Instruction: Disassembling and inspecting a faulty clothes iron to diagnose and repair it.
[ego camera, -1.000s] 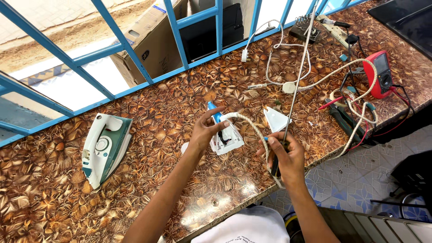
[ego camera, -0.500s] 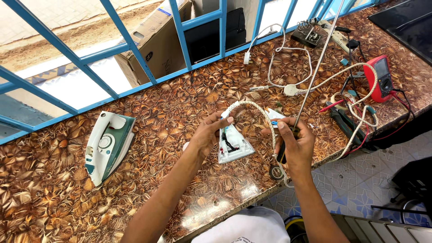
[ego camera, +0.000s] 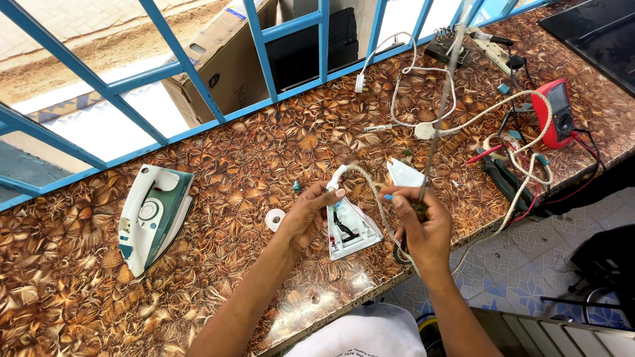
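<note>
My left hand (ego camera: 305,215) grips the left edge of an open white iron housing (ego camera: 350,228) that lies on the brown patterned counter (ego camera: 251,152); dark wires show inside it. A braided white cord (ego camera: 370,182) arcs from the housing's top toward my right hand (ego camera: 424,228). That hand is closed around a dark-handled tool (ego camera: 403,253), just right of the housing. A thin grey line (ego camera: 440,112) runs straight up from the hand. A loose white triangular cover (ego camera: 403,174) lies just above my right hand.
A white and green iron (ego camera: 152,218) lies at the left. A small white round part (ego camera: 274,219) sits near my left wrist. Pliers (ego camera: 503,180), a red multimeter (ego camera: 559,112), tangled cords (ego camera: 423,73) and a power strip (ego camera: 489,43) crowd the right. A cardboard box (ego camera: 218,59) stands behind the blue bars.
My left hand has slid off the top of the housing to its left edge, so its inside now shows. My right hand with the tool has drawn closer to the housing.
</note>
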